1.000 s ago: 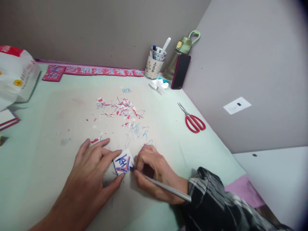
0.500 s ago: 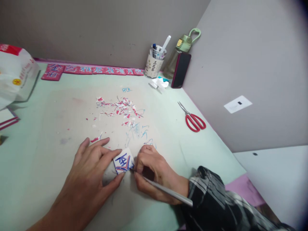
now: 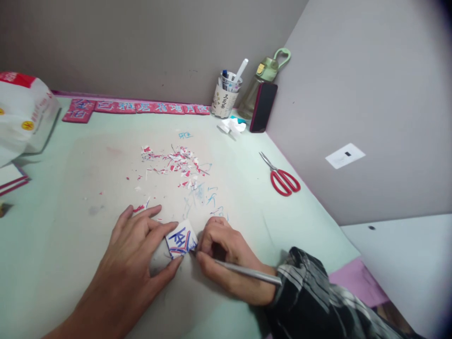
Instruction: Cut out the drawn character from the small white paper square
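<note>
A small white square carving block (image 3: 181, 239) lies on the work surface with blue and red strokes drawn on its top. My left hand (image 3: 141, 247) pinches it between thumb and index finger at its left corners, the other fingers spread flat on the surface. In my right hand (image 3: 231, 259) is a slim silver craft knife (image 3: 247, 271), held like a pen, its tip at the block's lower right edge. The blade is mostly hidden by my fingers. Red and white shavings (image 3: 180, 162) are scattered just beyond my hands.
Red-handled scissors (image 3: 284, 182) lie to the right. At the back stand a pen cup (image 3: 224, 101), a green-lidded bottle (image 3: 252, 94) and a phone (image 3: 263, 108), near crumpled tissue (image 3: 233, 125). Red carved pieces (image 3: 144, 108) line the wall. A white bag (image 3: 26, 120) sits at left.
The knife handle has swung up a little and lies flatter along my right hand. My left hand keeps its hold on the block. The whole view has shifted slightly.
</note>
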Tool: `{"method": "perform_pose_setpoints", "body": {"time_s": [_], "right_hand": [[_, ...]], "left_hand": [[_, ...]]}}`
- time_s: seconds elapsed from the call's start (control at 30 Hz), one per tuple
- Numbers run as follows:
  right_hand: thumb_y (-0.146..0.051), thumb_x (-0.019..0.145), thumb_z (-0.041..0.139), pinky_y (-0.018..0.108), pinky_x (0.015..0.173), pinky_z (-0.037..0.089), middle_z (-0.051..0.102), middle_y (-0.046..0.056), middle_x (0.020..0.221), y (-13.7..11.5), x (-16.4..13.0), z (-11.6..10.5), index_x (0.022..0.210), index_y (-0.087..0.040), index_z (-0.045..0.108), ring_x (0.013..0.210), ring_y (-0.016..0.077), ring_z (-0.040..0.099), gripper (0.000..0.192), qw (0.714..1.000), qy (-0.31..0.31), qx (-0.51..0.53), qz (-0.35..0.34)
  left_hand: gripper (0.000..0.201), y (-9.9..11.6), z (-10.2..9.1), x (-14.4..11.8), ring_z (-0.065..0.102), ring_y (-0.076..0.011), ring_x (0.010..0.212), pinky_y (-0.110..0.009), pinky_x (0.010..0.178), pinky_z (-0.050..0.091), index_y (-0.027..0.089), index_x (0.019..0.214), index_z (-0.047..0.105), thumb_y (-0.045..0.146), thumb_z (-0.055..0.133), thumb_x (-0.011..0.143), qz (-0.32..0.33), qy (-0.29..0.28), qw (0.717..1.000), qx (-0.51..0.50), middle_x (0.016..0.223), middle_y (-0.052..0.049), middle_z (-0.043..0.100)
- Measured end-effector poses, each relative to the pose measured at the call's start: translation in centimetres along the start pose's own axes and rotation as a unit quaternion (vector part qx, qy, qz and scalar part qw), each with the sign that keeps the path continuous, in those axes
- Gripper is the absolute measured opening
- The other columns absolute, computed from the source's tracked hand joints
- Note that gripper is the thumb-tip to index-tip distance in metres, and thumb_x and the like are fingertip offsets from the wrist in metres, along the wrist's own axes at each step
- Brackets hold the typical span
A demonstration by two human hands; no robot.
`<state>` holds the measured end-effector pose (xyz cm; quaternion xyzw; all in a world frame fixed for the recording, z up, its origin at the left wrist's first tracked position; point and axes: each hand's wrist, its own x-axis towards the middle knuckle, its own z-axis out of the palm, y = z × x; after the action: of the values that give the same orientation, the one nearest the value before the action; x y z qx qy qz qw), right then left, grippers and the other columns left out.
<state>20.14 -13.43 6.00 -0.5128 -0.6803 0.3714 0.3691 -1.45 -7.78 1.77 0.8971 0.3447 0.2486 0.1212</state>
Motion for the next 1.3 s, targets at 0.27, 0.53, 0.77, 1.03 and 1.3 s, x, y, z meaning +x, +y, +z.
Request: {"method": "perform_pose_setpoints", "body": {"time_s": [0.27,0.53,0.77,1.03,1.3], "right_hand": [[-0.032,0.090,0.063,0.032,0.066,0.042,0.059,0.001,0.076,0.2,-0.4,0.2,0.075,-0.022,0.049,0.071,0.0163,0.051,0.022,0.980,0.040,0.169,0.093],[-0.040,0.092,0.069,0.032,0.069,0.040,0.059,0.000,0.076,0.4,-0.6,0.1,0.080,-0.022,0.051,0.072,0.0161,0.051,0.028,0.954,0.050,0.289,0.065],[-0.035,0.090,0.074,0.030,0.067,0.040,0.061,-0.001,0.075,1.0,-0.4,0.2,0.080,-0.022,0.052,0.069,0.0141,0.053,0.027,0.930,0.040,0.358,0.076],[-0.031,0.086,0.080,0.026,0.065,0.042,0.063,-0.002,0.071,1.2,0.0,0.5,0.078,-0.020,0.053,0.063,0.0117,0.054,0.030,0.885,0.026,0.453,0.109],[-0.030,0.087,0.077,0.028,0.068,0.040,0.064,0.001,0.079,0.8,-0.3,0.3,0.079,-0.019,0.055,0.071,0.0131,0.054,0.025,0.924,0.044,0.365,0.108]], "left_hand": [[0.031,0.4,0.2,-0.2,0.050,-0.0328,0.132,-0.065,0.111,0.043,0.028,0.120,0.052,0.039,0.058,0.092,-0.056,0.029,0.997,-0.035,0.127,-0.010,0.060],[0.033,1.2,0.1,-0.8,0.048,-0.0362,0.140,-0.064,0.103,0.054,0.033,0.122,0.053,0.045,0.056,0.092,-0.148,0.038,0.985,-0.083,0.140,-0.008,0.056],[0.034,0.9,0.0,-0.8,0.055,-0.0358,0.137,-0.055,0.094,0.062,0.032,0.119,0.055,0.048,0.058,0.090,-0.156,0.038,0.983,-0.085,0.140,-0.007,0.061],[0.034,0.8,-0.2,-0.8,0.057,-0.0337,0.135,-0.053,0.096,0.061,0.033,0.120,0.055,0.047,0.058,0.089,-0.143,0.039,0.985,-0.091,0.139,-0.006,0.062],[0.036,0.9,0.2,-0.8,0.048,-0.0352,0.139,-0.062,0.104,0.053,0.033,0.122,0.054,0.048,0.060,0.089,-0.155,0.031,0.983,-0.089,0.142,-0.006,0.055]]}}
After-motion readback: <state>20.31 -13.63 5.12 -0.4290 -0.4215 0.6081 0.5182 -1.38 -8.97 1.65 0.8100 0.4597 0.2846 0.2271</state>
